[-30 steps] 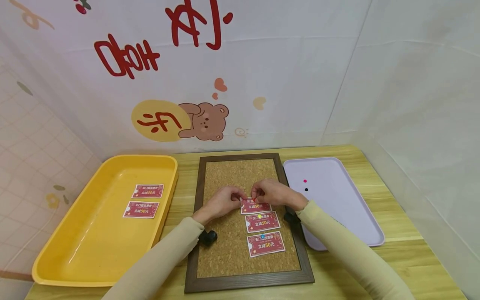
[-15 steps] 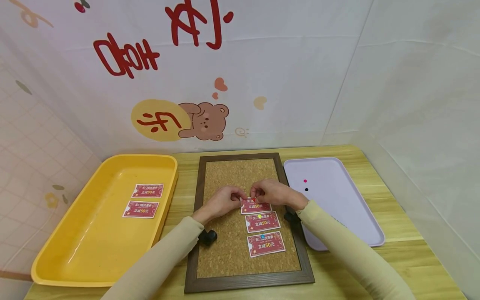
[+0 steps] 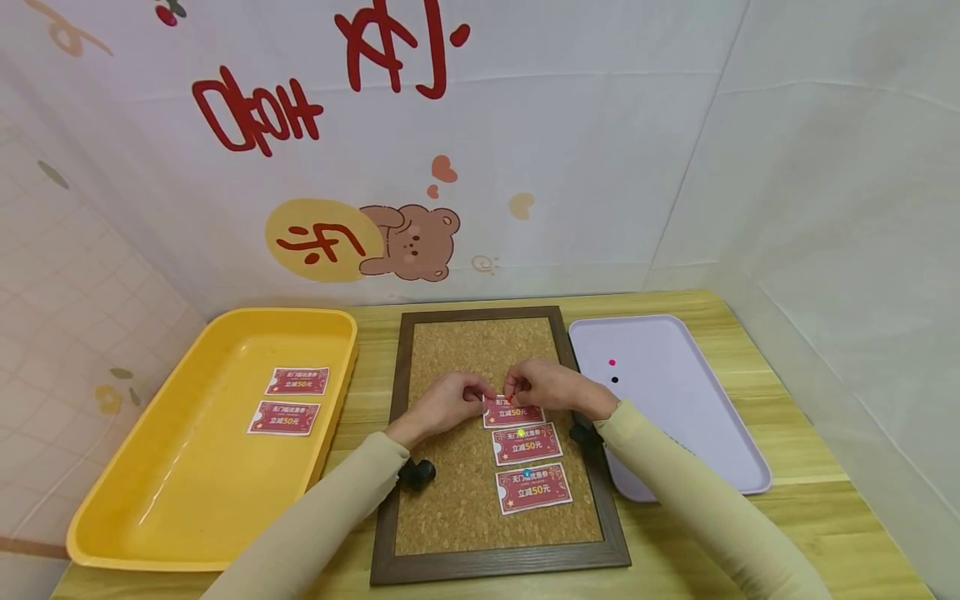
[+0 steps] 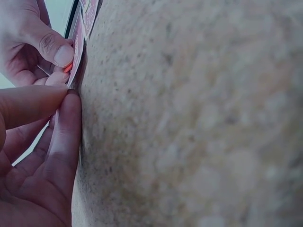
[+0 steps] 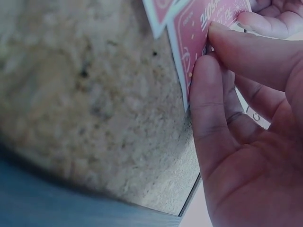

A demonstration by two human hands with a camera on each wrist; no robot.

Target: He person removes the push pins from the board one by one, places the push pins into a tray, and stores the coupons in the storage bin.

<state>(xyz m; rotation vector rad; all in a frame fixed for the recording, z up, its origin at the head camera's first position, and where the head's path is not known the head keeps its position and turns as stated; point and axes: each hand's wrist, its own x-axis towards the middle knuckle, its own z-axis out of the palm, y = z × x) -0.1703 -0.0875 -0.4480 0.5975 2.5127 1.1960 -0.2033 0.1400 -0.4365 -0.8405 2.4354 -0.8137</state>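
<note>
My left hand (image 3: 442,402) pinches the upper left corner of a red coupon (image 3: 516,415) lying on the framed corkboard (image 3: 438,521). At that coupon's top edge, my right hand (image 3: 552,386) pinches a red pushpin (image 3: 511,399) between thumb and finger. The left wrist view shows the pushpin (image 4: 68,67) under the right thumb, close against the paper; its point is hidden. Just below, a second coupon (image 3: 527,449) carries a yellow pushpin (image 3: 521,432). Lower still, a third coupon (image 3: 534,493) has a blue pushpin (image 3: 527,473) near its top.
On the left stands a yellow tray (image 3: 187,500) with two more coupons (image 3: 284,418) inside. To the right, a lilac tray (image 3: 705,433) holds a pink pushpin (image 3: 612,362) and a black pushpin (image 3: 615,380). A printed cloth (image 3: 585,167) hangs behind the wooden table (image 3: 810,467).
</note>
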